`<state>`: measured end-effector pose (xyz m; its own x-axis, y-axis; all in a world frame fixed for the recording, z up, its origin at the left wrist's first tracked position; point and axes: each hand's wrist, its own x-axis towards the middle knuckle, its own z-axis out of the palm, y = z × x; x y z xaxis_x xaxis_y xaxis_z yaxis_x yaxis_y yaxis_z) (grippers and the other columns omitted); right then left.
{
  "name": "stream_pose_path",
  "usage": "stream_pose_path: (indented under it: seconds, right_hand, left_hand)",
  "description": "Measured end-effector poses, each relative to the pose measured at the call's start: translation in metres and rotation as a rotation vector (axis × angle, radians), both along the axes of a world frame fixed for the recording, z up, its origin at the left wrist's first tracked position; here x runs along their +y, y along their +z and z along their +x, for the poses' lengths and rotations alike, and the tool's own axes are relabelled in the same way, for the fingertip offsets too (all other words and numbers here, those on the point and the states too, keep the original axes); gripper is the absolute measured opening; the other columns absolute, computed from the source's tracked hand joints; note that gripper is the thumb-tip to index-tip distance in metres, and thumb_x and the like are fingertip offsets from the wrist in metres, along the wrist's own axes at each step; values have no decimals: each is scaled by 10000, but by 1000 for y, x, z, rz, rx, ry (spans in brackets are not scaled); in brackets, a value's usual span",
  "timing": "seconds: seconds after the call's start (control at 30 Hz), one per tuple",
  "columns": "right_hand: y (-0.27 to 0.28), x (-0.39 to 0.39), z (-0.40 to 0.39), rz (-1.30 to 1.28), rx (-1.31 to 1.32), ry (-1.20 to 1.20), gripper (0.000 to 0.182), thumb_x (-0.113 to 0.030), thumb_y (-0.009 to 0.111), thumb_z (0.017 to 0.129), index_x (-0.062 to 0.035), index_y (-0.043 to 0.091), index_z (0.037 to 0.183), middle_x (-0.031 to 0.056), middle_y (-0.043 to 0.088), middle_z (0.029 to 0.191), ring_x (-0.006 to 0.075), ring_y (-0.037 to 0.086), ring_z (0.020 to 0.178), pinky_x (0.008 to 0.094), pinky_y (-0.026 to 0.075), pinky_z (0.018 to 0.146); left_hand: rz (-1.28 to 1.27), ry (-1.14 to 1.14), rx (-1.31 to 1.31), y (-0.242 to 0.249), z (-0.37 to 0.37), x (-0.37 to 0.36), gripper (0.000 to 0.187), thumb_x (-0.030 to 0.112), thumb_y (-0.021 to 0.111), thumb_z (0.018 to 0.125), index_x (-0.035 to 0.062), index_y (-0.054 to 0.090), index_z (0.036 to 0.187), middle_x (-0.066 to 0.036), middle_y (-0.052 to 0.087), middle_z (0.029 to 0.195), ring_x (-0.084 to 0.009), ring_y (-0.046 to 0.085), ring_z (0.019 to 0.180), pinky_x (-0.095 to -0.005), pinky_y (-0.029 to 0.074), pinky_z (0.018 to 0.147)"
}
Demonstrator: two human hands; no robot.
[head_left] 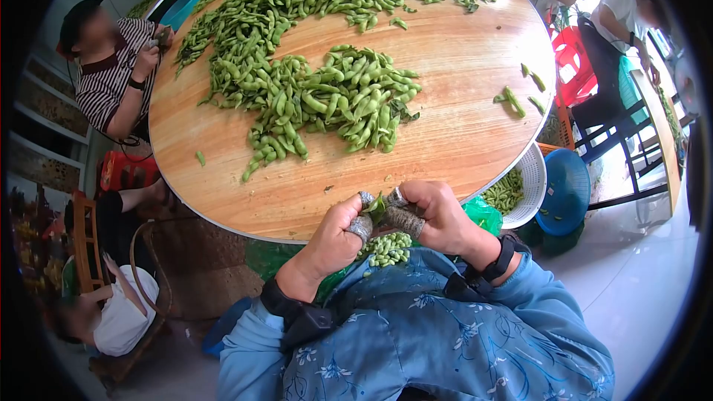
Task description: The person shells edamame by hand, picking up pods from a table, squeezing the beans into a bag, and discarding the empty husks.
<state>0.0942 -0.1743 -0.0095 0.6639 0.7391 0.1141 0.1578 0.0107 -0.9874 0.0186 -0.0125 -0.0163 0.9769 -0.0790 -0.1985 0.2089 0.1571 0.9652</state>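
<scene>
Both hands meet just off the near rim of the round table (223,212). I read the left hand (440,219) and right hand (328,241) as pinching a green pod (378,209) between thumbs and wrapped fingers. The grey wrappings (405,223) cover much of the pod; I can't make out its full outline or what lies inside.

Shelled beans (389,249) show right below the hands. What bears them is hidden from me by the wrists and the blue floral apron (416,334), itself cut off at the bottom. Green plastic (483,217) peeks out by the left wrist, its extent unclear.

Edges: the table rim runs close by both hands. Past it, toward the big pile of pods (334,96), I see a band of wood with crumbs. A few loose pods (512,102) lie near the far right rim. The white basket (529,186) sits partly under the table, close to the left forearm, a blue basin (566,191) just beside it. Seated co-workers (122,67) are well apart from these hands; the dark lens border crops the corners.
</scene>
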Motion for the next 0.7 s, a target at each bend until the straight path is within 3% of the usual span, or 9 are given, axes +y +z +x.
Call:
stream_pose_path:
  seconds: [0.07,0.13,0.2,0.27,0.33,0.4,0.57,0.7]
  right_hand:
    - [-4,0,-1,28,121,-49,106,-50,595,774,42,544,758,103,496,596,95,453,604,289,400,528]
    - [-5,-2,1,55,242,-100,95,-42,592,769,41,545,759,105,490,591,91,454,607,290,400,528]
    - [-4,-7,5,-75,60,-88,73,-24,584,751,38,551,771,119,506,598,119,491,597,299,406,531]
    - [4,-5,2,-91,-37,-56,68,-19,582,743,35,552,771,129,515,604,143,505,591,306,409,534]
    - [8,-3,2,-105,-138,-17,65,-13,580,735,33,553,772,139,525,610,167,519,584,313,412,536]
    - [10,-4,5,-135,-173,33,72,-19,586,728,33,554,766,164,539,629,217,522,575,328,410,539]
    - [16,-7,8,-168,31,82,95,-11,590,680,31,538,747,195,524,645,302,505,576,347,398,534]
    - [16,-4,6,-206,-300,78,135,-11,585,602,15,514,714,195,518,647,373,514,636,390,403,546]
  left_hand:
    - [259,-56,-164,-9,-1,5,176,53,461,855,-1,509,1015,25,523,820,-33,479,706,-175,399,628]
    - [282,2,-80,2,-4,11,178,45,489,842,-6,503,1012,15,525,839,-46,490,728,-182,407,650]
    - [304,53,5,14,-4,10,187,37,517,829,-11,497,1009,5,527,858,-59,502,750,-188,415,673]
    - [147,87,-39,20,-1,5,217,29,607,783,-6,506,972,3,528,825,-64,502,746,-191,413,663]
    - [159,60,-104,14,3,3,249,54,669,752,-4,515,940,3,532,812,-66,505,746,-195,417,662]
    - [196,24,-120,11,3,4,231,70,665,766,-5,521,929,3,542,811,-63,508,745,-197,420,647]
    - [1,13,-7,11,-3,4,100,57,548,844,12,530,931,-6,560,783,-39,506,670,-174,404,567]
    - [-116,27,175,19,-5,5,89,69,467,862,34,536,907,-10,557,730,-33,458,573,-158,343,483]
